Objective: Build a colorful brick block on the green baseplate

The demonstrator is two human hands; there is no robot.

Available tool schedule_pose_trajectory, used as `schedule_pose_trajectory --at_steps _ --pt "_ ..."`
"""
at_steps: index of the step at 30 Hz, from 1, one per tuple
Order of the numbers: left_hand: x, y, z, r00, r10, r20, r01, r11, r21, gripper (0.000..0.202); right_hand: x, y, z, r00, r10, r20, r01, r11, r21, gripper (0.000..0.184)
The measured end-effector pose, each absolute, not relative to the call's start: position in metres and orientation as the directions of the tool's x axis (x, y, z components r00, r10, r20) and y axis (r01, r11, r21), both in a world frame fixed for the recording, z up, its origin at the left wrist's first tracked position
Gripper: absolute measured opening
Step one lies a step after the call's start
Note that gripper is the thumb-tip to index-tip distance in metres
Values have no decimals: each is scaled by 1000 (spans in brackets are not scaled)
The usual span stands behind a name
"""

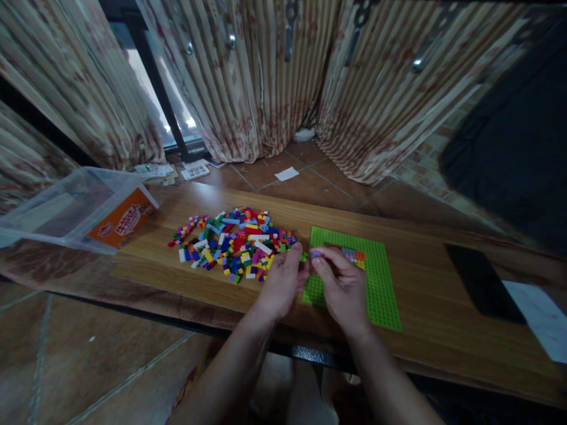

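Note:
My left hand [284, 276] is closed in a pinch near the left edge of the green baseplate [381, 289], with a small light green brick [303, 257] at its fingertips. Close beside it, my right hand [343, 283] pinches a small purple brick [315, 253] between thumb and forefinger. The two hands nearly meet over the baseplate. Several joined bricks in grey, orange and yellow [358, 257] sit on the plate, partly covered by my right hand. A loose pile of coloured bricks [239, 239] spreads out to the left of my hands.
A clear plastic bin [66, 206] with an orange label stands at the table's left end. On the right of the wooden tabletop [425, 307] lie a dark flat tablet-like object [482, 283] and a white sheet [538, 316]. Striped curtains [283, 77] hang behind.

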State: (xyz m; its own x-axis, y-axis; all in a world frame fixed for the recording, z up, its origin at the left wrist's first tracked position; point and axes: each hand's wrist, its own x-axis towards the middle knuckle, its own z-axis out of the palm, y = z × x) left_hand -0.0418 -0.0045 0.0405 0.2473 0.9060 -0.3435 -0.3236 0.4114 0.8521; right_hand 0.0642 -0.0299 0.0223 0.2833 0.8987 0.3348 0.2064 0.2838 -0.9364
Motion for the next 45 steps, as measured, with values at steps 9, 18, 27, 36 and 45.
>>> schedule_pose_trajectory --at_steps 9,18,27,36,45 --pt "-71 9 45 220 941 -258 -47 274 960 51 63 -21 11 225 937 269 313 192 -930 18" --pt "-134 25 39 -97 994 -49 787 107 607 40 57 -21 0 28 974 227 772 123 -624 21" --pt "-133 26 30 -49 998 -32 861 58 505 23 57 -18 -6 55 971 234 747 115 -654 24" --pt "-141 28 27 -70 996 -48 779 85 622 15 58 -19 -6 51 965 255 738 136 -661 22" --pt "-144 31 36 -91 992 -84 753 124 646 18 55 -19 -4 62 965 253 719 133 -682 23"
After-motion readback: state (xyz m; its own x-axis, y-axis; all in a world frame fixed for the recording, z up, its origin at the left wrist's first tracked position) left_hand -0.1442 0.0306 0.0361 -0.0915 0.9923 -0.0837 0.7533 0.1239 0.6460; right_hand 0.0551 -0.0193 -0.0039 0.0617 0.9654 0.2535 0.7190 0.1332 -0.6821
